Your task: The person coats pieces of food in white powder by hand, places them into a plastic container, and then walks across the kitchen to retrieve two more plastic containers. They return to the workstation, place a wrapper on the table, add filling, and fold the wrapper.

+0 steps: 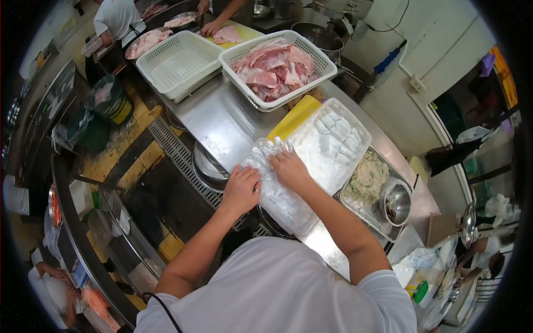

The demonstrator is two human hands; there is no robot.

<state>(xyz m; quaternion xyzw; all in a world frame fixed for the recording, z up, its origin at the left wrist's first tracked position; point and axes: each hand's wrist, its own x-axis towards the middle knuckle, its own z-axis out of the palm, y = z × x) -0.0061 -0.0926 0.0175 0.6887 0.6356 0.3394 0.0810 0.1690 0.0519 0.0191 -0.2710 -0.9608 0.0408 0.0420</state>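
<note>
A clear plastic tub [300, 219] holding white-dusted pieces under crinkled clear plastic film [272, 191] is directly in front of me. My left hand [240, 190] rests over its left side, fingers lying on the film, with a ring on one finger. At the tub's far end, my right hand [288, 169] has its bent fingers closed at the bunched film. Close to the right fingers, a second tub [363, 129] holds white powder [311, 147] and several powder-coated rolls [340, 133]. A yellow board [294, 117] lies partly beneath this tub.
Raw meat [277, 69] fills a white basket [327, 72] beyond the tubs; another white basket [180, 64] stands left of it. A tray of pale green-flecked mixture [366, 177] and a metal bowl [397, 202] sit to the right. Another person's hand [211, 28] works at the far end.
</note>
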